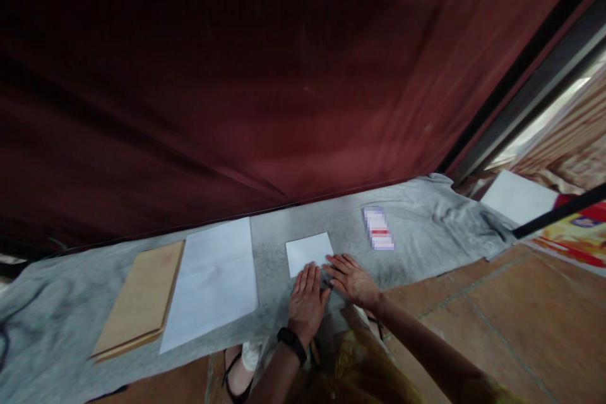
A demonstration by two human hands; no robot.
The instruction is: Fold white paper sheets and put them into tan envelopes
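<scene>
A small white rectangle of paper, perhaps folded, lies on the grey cloth in front of me. Flat on its near edge rests my left hand, fingers stretched out, a dark band on the wrist. My right hand lies beside it with spread fingers, their tips at the paper's near right corner. Neither hand grips anything. The fingers cover the paper's near edge. To the left are large white sheets and a stack of brown envelopes.
A blurred-out white and red packet or slip lies right of the hands. Behind the cloth hangs a dark red curtain. At the right stand a metal frame post, a white box and a red printed package. Tiled floor shows below.
</scene>
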